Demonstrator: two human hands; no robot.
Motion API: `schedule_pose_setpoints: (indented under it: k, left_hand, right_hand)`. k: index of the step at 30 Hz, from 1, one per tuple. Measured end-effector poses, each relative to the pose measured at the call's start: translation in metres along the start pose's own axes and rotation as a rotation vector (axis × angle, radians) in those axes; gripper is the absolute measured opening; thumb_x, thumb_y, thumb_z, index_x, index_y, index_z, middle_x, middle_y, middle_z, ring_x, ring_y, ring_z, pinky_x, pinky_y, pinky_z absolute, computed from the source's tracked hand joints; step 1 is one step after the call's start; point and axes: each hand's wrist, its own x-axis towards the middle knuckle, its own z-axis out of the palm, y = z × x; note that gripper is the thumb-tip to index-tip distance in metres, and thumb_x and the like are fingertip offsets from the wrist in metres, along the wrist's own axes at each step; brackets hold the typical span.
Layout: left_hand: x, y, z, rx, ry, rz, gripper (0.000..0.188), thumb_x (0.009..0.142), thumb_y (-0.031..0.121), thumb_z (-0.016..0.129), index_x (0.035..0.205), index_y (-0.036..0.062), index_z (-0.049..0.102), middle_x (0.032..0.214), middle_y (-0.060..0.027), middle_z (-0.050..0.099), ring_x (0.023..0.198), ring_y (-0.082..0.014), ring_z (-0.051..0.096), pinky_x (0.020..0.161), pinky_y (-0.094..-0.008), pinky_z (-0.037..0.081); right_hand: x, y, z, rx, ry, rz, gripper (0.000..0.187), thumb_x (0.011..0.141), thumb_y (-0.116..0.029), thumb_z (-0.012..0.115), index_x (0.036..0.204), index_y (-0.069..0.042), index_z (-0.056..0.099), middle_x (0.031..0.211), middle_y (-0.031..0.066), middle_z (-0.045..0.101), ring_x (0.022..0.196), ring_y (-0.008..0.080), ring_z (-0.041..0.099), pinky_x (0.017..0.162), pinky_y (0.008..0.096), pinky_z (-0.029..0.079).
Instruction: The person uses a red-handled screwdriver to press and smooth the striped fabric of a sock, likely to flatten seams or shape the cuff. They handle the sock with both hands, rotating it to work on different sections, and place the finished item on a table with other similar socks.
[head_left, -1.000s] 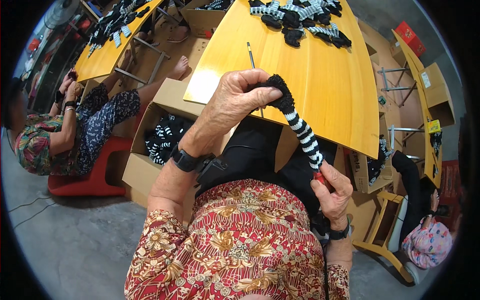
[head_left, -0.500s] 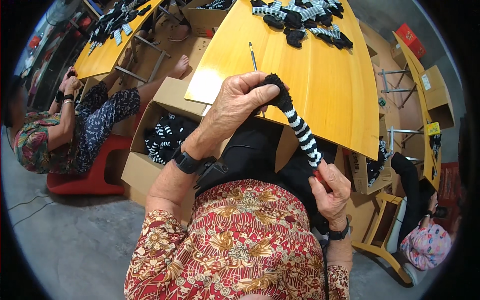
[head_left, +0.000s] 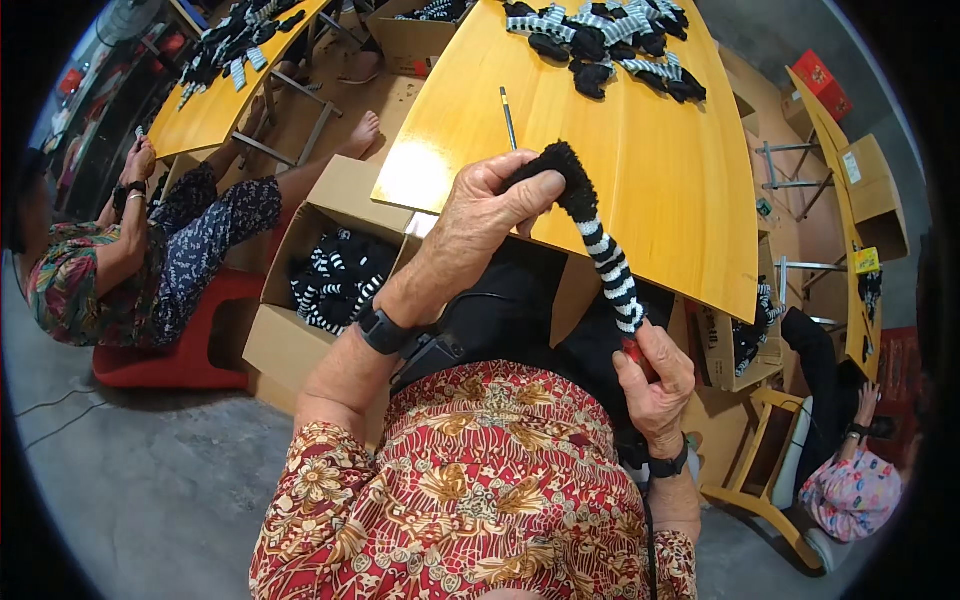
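Your left hand (head_left: 490, 205) pinched the black-and-white striped knitted tube (head_left: 604, 250) by its fuzzy end; your right hand (head_left: 658, 385) pinched its narrow end, by a small red object (head_left: 633, 350), apparently for tension, near the yellow wooden table (head_left: 680, 200).

I have one knit piece (head_left: 612, 268) up in front of me, stretched between my two hands. It is long and thin, with black and white stripes going around it. The top end is wider, all black and fuzzy, and my left hand (head_left: 485, 213) pinches it with the thumb on top. From there it slants down to my right, with a little bend. The stripy low end is at my right hand (head_left: 662, 388). A bit of red (head_left: 632, 349) shows there, mostly hidden by my fingers.
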Motion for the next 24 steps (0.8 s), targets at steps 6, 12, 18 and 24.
schedule_pose_setpoints:
  k: [6,12,18,24]
  left_hand:
    - [0.000,0.001,0.007,0.071,-0.021,0.050,0.021,0.088,0.022,0.069,0.100,0.0039,0.068,0.076,0.0066,0.061,0.063,0.0003,0.047,0.056,-0.0167,0.037]
    - [0.005,0.005,0.004,0.095,-0.111,-0.081,0.018,0.086,0.023,0.071,0.094,0.0067,0.069,0.072,0.0079,0.059,0.062,0.0007,0.044,0.053,-0.0161,0.034]
    - [0.008,0.005,0.010,0.121,-0.062,-0.118,0.011,0.086,0.016,0.070,0.090,0.0063,0.067,0.074,0.0065,0.059,0.063,-0.0016,0.043,0.057,-0.0183,0.035]
    - [0.005,0.005,0.010,0.016,-0.128,-0.108,0.018,0.086,0.024,0.071,0.089,0.0064,0.068,0.069,0.0075,0.055,0.062,-0.0003,0.043,0.055,-0.0184,0.034]
  right_hand:
    - [0.001,-0.002,-0.006,-0.213,-0.008,-0.106,0.047,0.068,0.010,0.068,0.113,-0.003,0.065,0.075,0.0082,0.057,0.058,0.0194,0.054,0.052,0.0287,0.045]
    - [-0.001,-0.008,0.001,-0.430,-0.017,-0.172,0.044,0.069,0.011,0.069,0.111,-0.002,0.064,0.076,0.0106,0.058,0.062,0.0234,0.057,0.055,0.0309,0.047]
    - [-0.003,-0.005,-0.002,-0.060,-0.051,0.112,0.043,0.077,0.002,0.065,0.120,0.000,0.060,0.078,0.0084,0.060,0.064,0.0165,0.058,0.055,0.0280,0.047]
    - [-0.010,-0.009,-0.017,0.555,-0.120,0.588,0.045,0.085,-0.009,0.062,0.129,0.000,0.055,0.081,0.0031,0.061,0.059,0.0064,0.049,0.053,0.0201,0.040]
